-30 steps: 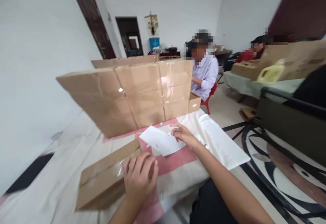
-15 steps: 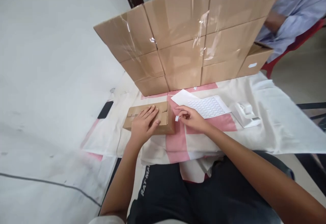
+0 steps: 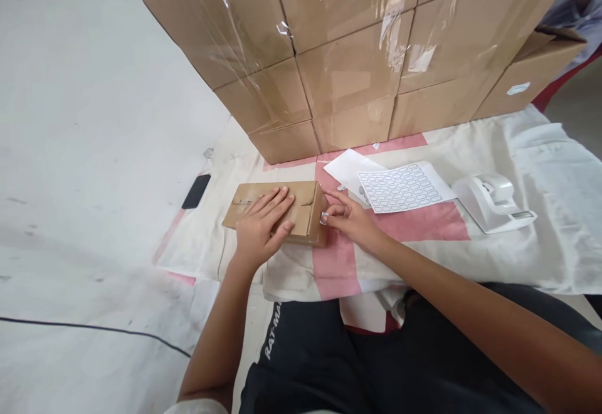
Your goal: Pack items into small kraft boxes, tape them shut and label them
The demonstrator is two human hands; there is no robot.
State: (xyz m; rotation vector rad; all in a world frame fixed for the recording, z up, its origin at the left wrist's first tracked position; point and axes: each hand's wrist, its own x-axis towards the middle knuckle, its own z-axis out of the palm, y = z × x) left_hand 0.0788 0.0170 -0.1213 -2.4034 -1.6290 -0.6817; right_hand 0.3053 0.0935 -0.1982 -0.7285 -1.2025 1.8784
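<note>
A small brown cardboard box [image 3: 301, 196] lies on the cloth-covered table, closed on top. My left hand [image 3: 263, 222] rests flat on its lid with fingers stretched out, holding nothing. At the box's right end is my right hand [image 3: 350, 221], pinching a small white label sticker [image 3: 324, 218] between thumb and finger. The sticker is at the end face of the box; whether it touches the cardboard I cannot tell. Just right of that hand lies a sheet of labels [image 3: 399, 188] with rows of blue-edged stickers, partly over another white sheet [image 3: 350, 164].
A wall of taped cardboard boxes [image 3: 348, 81] stands along the back. A white tape dispenser [image 3: 493, 201] sits to the right, and a black phone [image 3: 196, 191] lies at the left. An open box [image 3: 527, 81] with a label stands at the back right, near a person's sleeve [image 3: 562, 15].
My right hand has brought the sticker left to the box's end. My left hand stays on the lid. The view has shifted closer to the table.
</note>
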